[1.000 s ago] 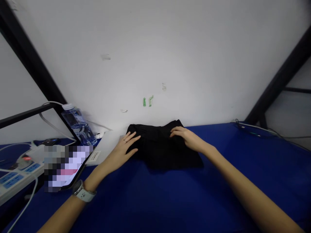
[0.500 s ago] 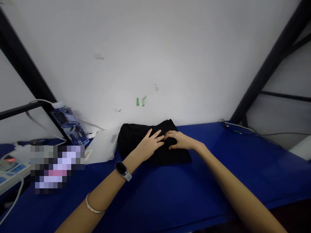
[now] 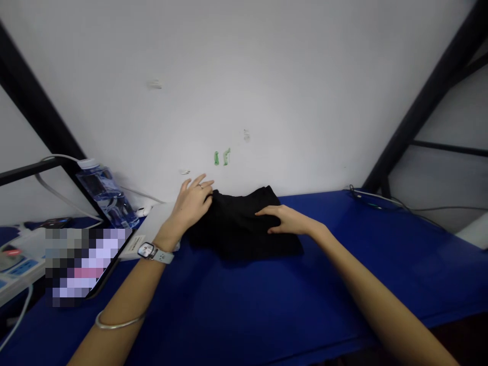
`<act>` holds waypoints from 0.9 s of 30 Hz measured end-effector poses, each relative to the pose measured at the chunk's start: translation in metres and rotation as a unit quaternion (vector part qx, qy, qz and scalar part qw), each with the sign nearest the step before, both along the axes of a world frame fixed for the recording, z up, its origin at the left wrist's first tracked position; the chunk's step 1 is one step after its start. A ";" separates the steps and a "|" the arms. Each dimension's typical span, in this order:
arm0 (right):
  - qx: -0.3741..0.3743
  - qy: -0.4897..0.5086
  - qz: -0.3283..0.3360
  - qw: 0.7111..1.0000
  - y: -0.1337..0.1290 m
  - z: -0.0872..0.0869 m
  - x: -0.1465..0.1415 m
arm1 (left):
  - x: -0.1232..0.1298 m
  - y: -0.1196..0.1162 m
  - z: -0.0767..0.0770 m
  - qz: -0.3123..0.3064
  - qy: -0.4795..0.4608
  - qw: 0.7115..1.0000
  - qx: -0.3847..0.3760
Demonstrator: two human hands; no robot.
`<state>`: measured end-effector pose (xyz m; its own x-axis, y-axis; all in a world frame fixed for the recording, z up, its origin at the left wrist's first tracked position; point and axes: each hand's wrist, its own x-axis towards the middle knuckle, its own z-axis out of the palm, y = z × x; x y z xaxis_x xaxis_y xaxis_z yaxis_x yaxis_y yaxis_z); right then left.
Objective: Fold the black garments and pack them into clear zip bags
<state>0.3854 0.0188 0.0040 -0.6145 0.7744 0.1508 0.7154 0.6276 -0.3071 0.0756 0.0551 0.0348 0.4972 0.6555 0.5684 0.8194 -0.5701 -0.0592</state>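
A folded black cloth (image 3: 247,229) lies on the blue table (image 3: 236,310) against the wall. My left hand (image 3: 193,199) is at the cloth's upper left corner, its fingers spread, the thumb and fingertips near the edge; whether it pinches any fabric is hard to see. On the right part of the cloth rests my right hand (image 3: 284,218), thumb and fingers apart, with nothing between them.
To the left are a water bottle (image 3: 109,195), a flat white packet (image 3: 147,229), a white earphone case (image 3: 144,211), a blurred-out tablet (image 3: 95,264) and a power strip (image 3: 19,269). Thin cables (image 3: 381,201) lie at the back right.
My left hand has moved left from the middle of the cloth to its upper left corner. The cloth's left side has shifted and looks less puffed. My right hand has stayed nearly in place.
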 end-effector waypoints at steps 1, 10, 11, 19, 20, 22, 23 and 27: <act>-0.008 -0.004 -0.008 1.000 -0.001 0.001 0.001 | -0.006 0.002 0.003 0.013 -0.016 1.000 -0.007; 0.096 0.146 -0.124 0.977 0.009 0.005 0.017 | -0.046 0.016 0.011 -0.014 -0.242 0.961 -0.136; 0.100 0.176 -0.138 0.970 0.012 0.003 0.019 | -0.047 0.017 0.011 -0.014 -0.273 0.950 -0.154; 0.077 0.495 -0.175 0.848 0.011 0.016 0.019 | -0.038 0.006 0.034 -0.071 -0.424 0.869 -0.247; 0.080 0.528 -0.175 0.827 0.006 0.025 0.017 | -0.038 0.000 0.042 -0.086 -0.443 0.859 -0.243; 0.084 0.582 -0.174 0.790 -0.006 0.046 0.014 | -0.039 -0.013 0.058 -0.116 -0.474 0.844 -0.224; 0.082 0.602 -0.179 0.774 -0.012 0.057 0.013 | -0.040 -0.020 0.066 -0.128 -0.490 0.836 -0.211; 0.094 0.600 -0.193 0.770 -0.016 0.088 0.010 | -0.045 -0.034 0.081 -0.136 -0.523 0.824 -0.172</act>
<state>0.3950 0.0027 0.0919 0.3256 0.7595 0.5631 0.1310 0.5536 -0.8224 0.0308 0.0216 0.1156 0.0097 0.8126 0.5828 0.1588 -0.5767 0.8014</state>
